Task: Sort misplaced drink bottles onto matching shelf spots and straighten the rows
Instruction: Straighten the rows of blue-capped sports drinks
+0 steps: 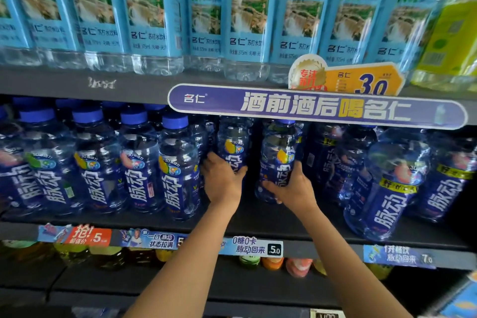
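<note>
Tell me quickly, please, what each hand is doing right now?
Left hand: grips a blue bottle.
Right hand: grips the neighbouring blue bottle.

A: Top shelf is lit nice and bright, the pale blue water bottles point(144, 18) almost glow. Lower down it gets murky; the bottom shelf point(154, 279) is nearly black.

B: Yeah, and lots of little white glints on the dark blue bottles point(178, 162). Edges bend hard from the wide lens, and the far left and the yellow bottle point(454, 33) at right go soft and smeary. The purple banner point(317, 107) in the middle is sharpest.
</note>
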Available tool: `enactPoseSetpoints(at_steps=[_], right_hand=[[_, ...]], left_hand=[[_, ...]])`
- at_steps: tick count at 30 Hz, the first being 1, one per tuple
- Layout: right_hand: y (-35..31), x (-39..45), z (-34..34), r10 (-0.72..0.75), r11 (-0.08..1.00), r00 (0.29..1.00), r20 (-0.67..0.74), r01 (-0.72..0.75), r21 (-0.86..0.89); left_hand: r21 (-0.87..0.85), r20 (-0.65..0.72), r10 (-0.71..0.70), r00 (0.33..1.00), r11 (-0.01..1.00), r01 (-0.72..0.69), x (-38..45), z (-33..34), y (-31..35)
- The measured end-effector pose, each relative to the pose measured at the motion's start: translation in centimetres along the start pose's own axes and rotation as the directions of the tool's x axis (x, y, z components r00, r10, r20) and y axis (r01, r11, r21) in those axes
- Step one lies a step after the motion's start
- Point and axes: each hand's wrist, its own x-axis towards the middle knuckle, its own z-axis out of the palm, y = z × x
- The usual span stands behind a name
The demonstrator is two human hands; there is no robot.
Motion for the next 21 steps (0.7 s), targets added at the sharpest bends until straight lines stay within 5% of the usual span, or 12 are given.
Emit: enactPoseSetpoints(at_steps=[4, 6, 8, 10, 13, 17, 21], right_hand=[[-0.5, 0.1, -0.9, 0.003, 0.999, 0.999, 0.05, -0.001, -0.042], [-0.9, -0.6, -0.9, -0.01, 0.998, 0.999, 0.053, 0.013, -0.062], [-1.2, -1.8, -0.4, -0.043, 0.998, 0.998, 0.048, 0.045, -0.041], [-1.8, -2.7, 0.3, -0.078, 0.996, 0.995, 0.067, 0.08, -0.027], [-3.5, -3.8, 1.6, -0.102, 0.994, 0.989, 0.105, 0.105, -0.023], [-5.6, -5.0, 3.6, -0.128, 0.992, 0.985, 0.113, 0.128, 0.008], [-6.0, -5.5, 4.6, -0.123, 0.992, 0.988, 0.098, 0.122, 0.02]], left_hand=[[-0.044, -0.011, 0.006, 1.0, 0.999, -0.007, -1.1, -0.4, 0.3], [-0.124, -0.064, 0.152, 0.986, 0.98, -0.158, -2.9, -1.3, -0.6], [-0.176, -0.209, 0.397, 0.894, 0.884, -0.434, -5.4, -2.8, -2.5], [-0.203, -0.381, 0.475, 0.793, 0.794, -0.573, -6.7, -4.4, -4.9], [-0.253, -0.478, 0.312, 0.821, 0.846, -0.469, -5.9, -6.1, -7.7], [-0.267, -0.206, 0.181, 0.962, 0.935, -0.233, -4.6, -7.6, -8.9], [-0.165, -0.143, 0.222, 0.965, 0.956, -0.244, -4.4, -8.2, -9.4]])
